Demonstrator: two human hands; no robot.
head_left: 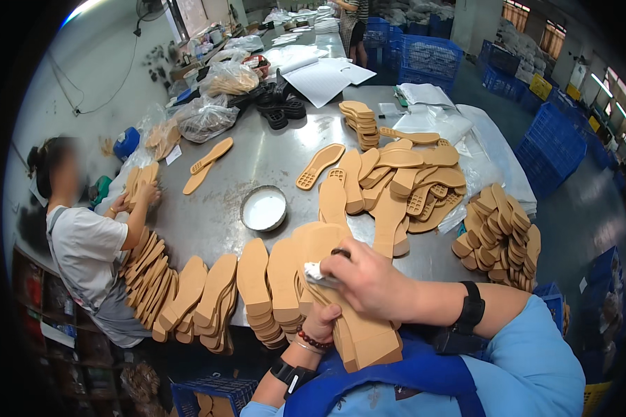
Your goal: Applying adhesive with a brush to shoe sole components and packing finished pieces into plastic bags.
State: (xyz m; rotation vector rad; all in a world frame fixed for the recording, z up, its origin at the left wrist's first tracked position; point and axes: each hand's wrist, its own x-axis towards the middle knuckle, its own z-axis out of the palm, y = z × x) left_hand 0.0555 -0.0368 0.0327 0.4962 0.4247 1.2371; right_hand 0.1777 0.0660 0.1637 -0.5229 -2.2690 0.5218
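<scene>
Sole [368,333] under fingers [344,267] pinching cloth [314,273].

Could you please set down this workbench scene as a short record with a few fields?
Left hand: holds a stack of tan soles from below.
Right hand: presses a white brush on the top sole.
Table: grey metal, bearing a round tin of white paste.
Loose soles: heaped beyond the tin.
Overlapped soles: rowed along the near edge.
Co-worker: at left, handling soles.
</scene>
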